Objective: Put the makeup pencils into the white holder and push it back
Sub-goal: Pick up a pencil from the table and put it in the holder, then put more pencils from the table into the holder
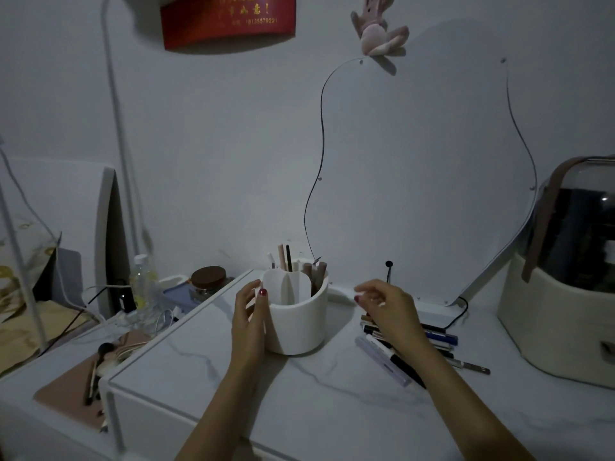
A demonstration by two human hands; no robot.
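The white round holder [299, 322] stands upright on the marble tabletop, split into compartments. Several pencils [301, 266] stick up from its far compartments. My left hand [248, 314] wraps the holder's left side, thumb on the rim. To the right, my right hand [387, 306] hovers with fingers apart, above a pile of makeup pencils [429, 341] lying flat on the table. I see nothing held in the right hand.
A large cream cosmetic case [559, 304] with a clear dome fills the right edge. A wavy mirror [432, 161] leans on the wall behind. At the left are a lower shelf with a jar [209, 281], a bottle [143, 281], cables and a pink mat [75, 390].
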